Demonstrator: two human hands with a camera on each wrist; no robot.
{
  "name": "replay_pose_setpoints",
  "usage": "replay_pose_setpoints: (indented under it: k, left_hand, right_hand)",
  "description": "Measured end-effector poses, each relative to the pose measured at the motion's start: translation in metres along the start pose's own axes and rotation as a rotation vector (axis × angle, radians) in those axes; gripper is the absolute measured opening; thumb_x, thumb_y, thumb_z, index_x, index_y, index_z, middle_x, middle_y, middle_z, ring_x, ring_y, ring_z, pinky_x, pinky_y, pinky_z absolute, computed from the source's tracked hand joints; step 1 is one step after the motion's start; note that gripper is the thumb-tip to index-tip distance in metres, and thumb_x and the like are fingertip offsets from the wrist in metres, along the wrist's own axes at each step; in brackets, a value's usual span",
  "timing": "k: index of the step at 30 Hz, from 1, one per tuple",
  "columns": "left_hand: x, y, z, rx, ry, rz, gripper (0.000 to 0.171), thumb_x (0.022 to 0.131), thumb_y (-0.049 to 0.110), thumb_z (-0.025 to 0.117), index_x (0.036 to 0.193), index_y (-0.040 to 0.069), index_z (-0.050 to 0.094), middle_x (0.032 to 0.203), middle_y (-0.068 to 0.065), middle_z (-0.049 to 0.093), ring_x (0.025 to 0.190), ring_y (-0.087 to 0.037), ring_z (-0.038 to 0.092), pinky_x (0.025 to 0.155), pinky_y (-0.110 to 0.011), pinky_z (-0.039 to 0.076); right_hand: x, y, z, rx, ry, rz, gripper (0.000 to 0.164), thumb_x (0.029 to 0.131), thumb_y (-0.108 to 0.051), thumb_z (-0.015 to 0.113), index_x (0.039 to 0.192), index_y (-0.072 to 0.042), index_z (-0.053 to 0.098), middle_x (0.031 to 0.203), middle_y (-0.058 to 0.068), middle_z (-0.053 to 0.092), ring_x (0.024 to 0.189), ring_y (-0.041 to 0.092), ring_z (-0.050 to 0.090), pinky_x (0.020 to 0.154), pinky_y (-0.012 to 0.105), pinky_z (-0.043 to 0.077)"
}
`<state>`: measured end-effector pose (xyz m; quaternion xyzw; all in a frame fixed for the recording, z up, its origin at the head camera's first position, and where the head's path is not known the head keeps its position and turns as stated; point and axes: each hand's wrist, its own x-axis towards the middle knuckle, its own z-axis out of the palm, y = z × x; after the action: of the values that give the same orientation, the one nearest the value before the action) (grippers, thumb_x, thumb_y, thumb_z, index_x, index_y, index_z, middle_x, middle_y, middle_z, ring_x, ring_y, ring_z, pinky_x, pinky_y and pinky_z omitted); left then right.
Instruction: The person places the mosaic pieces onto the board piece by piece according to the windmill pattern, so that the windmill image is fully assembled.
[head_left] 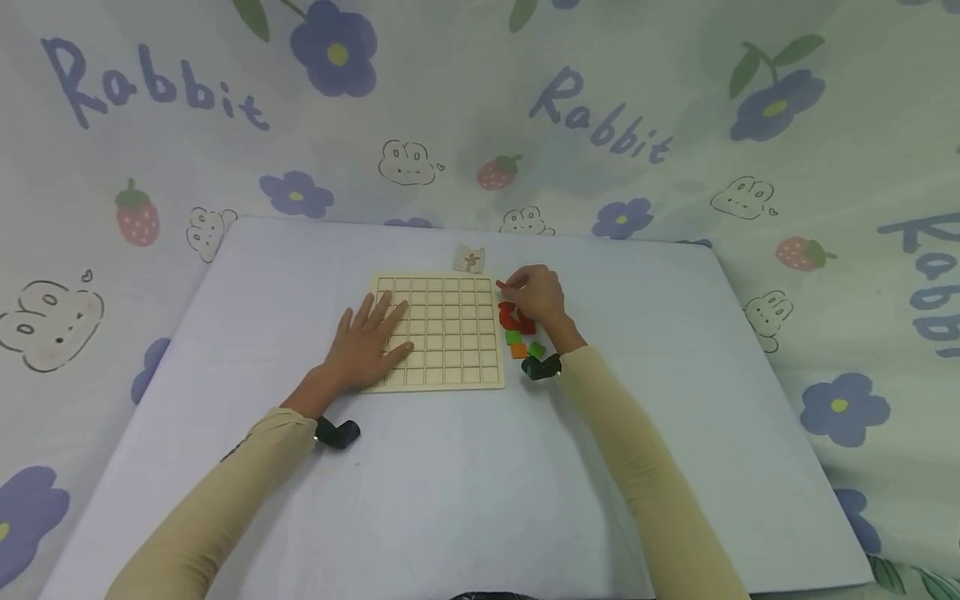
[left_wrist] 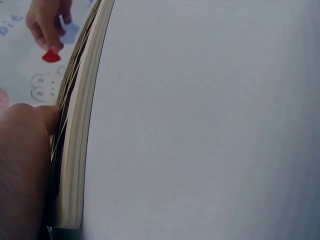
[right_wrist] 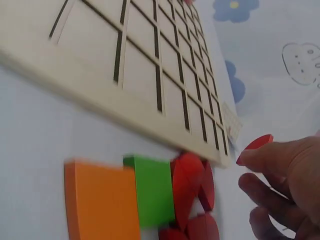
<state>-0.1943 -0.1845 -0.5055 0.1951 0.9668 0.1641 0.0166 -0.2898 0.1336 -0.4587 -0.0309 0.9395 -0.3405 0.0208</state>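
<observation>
A square wooden grid board (head_left: pixel 456 327) lies on the table. My left hand (head_left: pixel 363 346) rests on its left part, fingers spread. The left wrist view catches the thumb beside the board's edge (left_wrist: pixel 82 120). Just off the board's far right corner, my right hand (head_left: pixel 542 293) pinches a small red piece (right_wrist: pixel 259 144) between thumb and fingers. From the left wrist view this red piece (left_wrist: pixel 51 56) looks like a fan-shaped wedge. Below that hand, beside the board, several red pieces (right_wrist: pixel 189 185) lie in a pile, with green squares (right_wrist: pixel 150 190) and an orange square (right_wrist: pixel 102 202) nearer me.
Behind the board lies a small patterned card (head_left: pixel 469 258). The white table (head_left: pixel 420 483) extends on all sides. A curtain (head_left: pixel 465 100) printed with flowers, rabbits and strawberries hangs behind it. Black wrist mounts (head_left: pixel 339 433) stick out by both sleeves.
</observation>
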Motion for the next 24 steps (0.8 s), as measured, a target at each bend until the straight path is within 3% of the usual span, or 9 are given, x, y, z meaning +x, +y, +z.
replay_pose_setpoints:
  k: [5, 9, 13, 18, 24]
  left_hand:
    - [-0.002, 0.001, 0.0, -0.006, 0.012, 0.014, 0.077, 0.1, 0.059, 0.038, 0.159, 0.014, 0.018, 0.163, -0.016, 0.004, 0.147, -0.04, -0.003, 0.111, -0.065, 0.0]
    - [-0.003, 0.002, 0.0, -0.007, 0.011, 0.015, 0.076, 0.1, 0.057, 0.038, 0.158, 0.013, 0.019, 0.163, -0.017, 0.005, 0.147, -0.04, -0.003, 0.111, -0.065, -0.001]
    - [-0.003, 0.002, -0.002, -0.002, 0.004, 0.008, 0.074, 0.101, 0.056, 0.037, 0.158, 0.012, 0.02, 0.163, -0.018, 0.005, 0.147, -0.041, -0.002, 0.111, -0.066, 0.0]
    - [-0.003, 0.001, -0.003, 0.009, 0.008, 0.006, 0.075, 0.101, 0.057, 0.036, 0.158, 0.013, 0.02, 0.163, -0.017, 0.005, 0.147, -0.041, -0.002, 0.111, -0.065, 0.0]
    - [-0.002, -0.002, 0.0, 0.03, 0.019, 0.004, 0.076, 0.099, 0.062, 0.034, 0.159, 0.016, 0.019, 0.164, -0.013, 0.004, 0.148, -0.038, -0.003, 0.112, -0.064, 0.0]
  right_hand:
    - [0.0, -0.007, 0.014, 0.197, -0.005, -0.059, 0.009, 0.082, -0.014, 0.075, 0.086, -0.006, 0.076, 0.08, 0.006, 0.071, 0.06, 0.021, 0.065, 0.054, 0.03, 0.054]
    - [0.0, -0.011, 0.024, 0.278, 0.013, -0.117, 0.007, 0.079, -0.013, 0.079, 0.08, -0.007, 0.076, 0.079, 0.005, 0.072, 0.069, 0.018, 0.065, 0.061, 0.031, 0.054]
    - [0.0, -0.016, 0.031, 0.344, -0.054, -0.113, 0.008, 0.08, -0.016, 0.079, 0.08, -0.008, 0.076, 0.084, 0.004, 0.072, 0.078, 0.02, 0.064, 0.067, 0.032, 0.054]
    - [-0.001, -0.029, 0.037, 0.384, -0.15, -0.112, 0.012, 0.082, -0.019, 0.076, 0.08, -0.007, 0.077, 0.089, 0.004, 0.071, 0.082, 0.022, 0.059, 0.066, 0.032, 0.051]
    - [0.001, -0.044, 0.047, 0.324, -0.174, -0.135, 0.017, 0.086, -0.021, 0.071, 0.083, -0.005, 0.076, 0.083, 0.005, 0.07, 0.075, 0.02, 0.058, 0.063, 0.032, 0.049]
